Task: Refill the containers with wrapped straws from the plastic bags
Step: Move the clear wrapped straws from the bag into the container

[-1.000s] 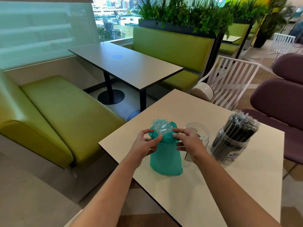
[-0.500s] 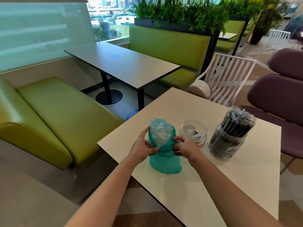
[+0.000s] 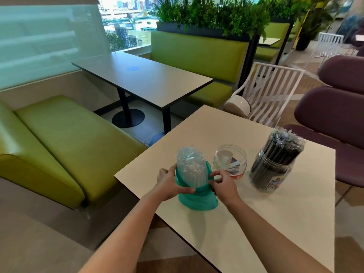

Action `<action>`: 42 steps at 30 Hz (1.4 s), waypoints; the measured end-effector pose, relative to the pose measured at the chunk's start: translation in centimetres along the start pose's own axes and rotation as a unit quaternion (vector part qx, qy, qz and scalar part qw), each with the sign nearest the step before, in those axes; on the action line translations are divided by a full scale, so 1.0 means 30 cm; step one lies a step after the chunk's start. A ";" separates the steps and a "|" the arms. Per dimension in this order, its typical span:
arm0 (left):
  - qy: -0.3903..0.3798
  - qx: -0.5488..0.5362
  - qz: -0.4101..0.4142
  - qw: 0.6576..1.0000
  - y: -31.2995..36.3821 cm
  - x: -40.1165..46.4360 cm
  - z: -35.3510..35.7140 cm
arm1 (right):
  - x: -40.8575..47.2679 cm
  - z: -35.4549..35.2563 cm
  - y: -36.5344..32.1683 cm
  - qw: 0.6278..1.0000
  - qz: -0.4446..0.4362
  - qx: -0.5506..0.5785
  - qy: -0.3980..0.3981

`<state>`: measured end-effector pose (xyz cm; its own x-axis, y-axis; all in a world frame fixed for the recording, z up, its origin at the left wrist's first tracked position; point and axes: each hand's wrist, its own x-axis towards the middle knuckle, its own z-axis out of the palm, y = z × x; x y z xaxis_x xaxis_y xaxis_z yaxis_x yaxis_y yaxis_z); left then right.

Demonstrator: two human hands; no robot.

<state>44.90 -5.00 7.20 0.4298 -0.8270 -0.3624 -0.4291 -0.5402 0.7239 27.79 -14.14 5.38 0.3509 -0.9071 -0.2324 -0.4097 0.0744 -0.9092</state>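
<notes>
The left hand [image 3: 171, 184] and right hand [image 3: 223, 185] each grip the rolled-down rim of the teal plastic bag [image 3: 197, 200], which stands on the worktop [image 3: 275, 223] with clear wrapped straws [image 3: 190, 168] protruding upward. An open clear jar [image 3: 230, 161] sits at 2 o'clock from the bag, with a jar of black straws [image 3: 275, 162] beyond it at 3 o'clock.

Beige square counter [image 3: 275, 223], dark edge band. Directly on it, in a rough row across the middle: teal plastic bag [image 3: 197, 200] standing upright near the left edge, clear-wrapped straw bundle [image 3: 190, 166] poking out the top; clear jar [image 3: 229, 162] just beside it, nearly empty; clear jar of black wrapped straws [image 3: 273, 166] further right, tilted, packed full.
</notes>
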 end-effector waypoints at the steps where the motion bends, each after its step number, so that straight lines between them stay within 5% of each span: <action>1: 0.021 0.008 0.018 1.000 0.011 0.003 -0.003 | -0.001 0.001 0.000 1.000 -0.020 -0.015 0.003; 6: 0.060 -0.141 0.112 0.982 0.071 -0.004 0.013 | -0.018 0.017 0.007 0.998 -0.061 -0.024 -0.005; 13: 0.129 -0.143 0.129 0.973 0.068 -0.001 0.023 | 0.011 -0.009 0.046 0.994 -0.009 -0.099 -0.051; 18: 0.139 -0.152 0.139 0.969 0.054 0.003 0.017 | -0.005 -0.009 -0.017 0.979 -0.182 -0.053 0.076; 23: 0.150 -0.144 0.166 0.964 0.046 -0.007 0.028 | -0.011 -0.005 -0.030 0.982 -0.167 0.030 -0.084; 31: 0.119 -0.248 0.148 0.950 -0.006 -0.029 0.062 | -0.015 -0.023 -0.033 0.987 -0.148 0.021 -0.056; 37: 0.039 -0.187 0.112 0.975 -0.057 -0.005 0.099 | 0.003 -0.057 -0.024 0.988 -0.123 0.023 -0.089; 42: 0.113 -0.148 0.101 0.977 -0.035 0.001 0.136 | 0.010 -0.073 -0.047 0.985 -0.093 0.021 -0.145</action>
<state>42.13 -5.09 4.03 0.5388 -0.8386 -0.0806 -0.2894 -0.2741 0.9171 26.63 -15.44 7.36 0.6446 -0.7510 -0.1430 -0.2820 -0.0596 -0.9576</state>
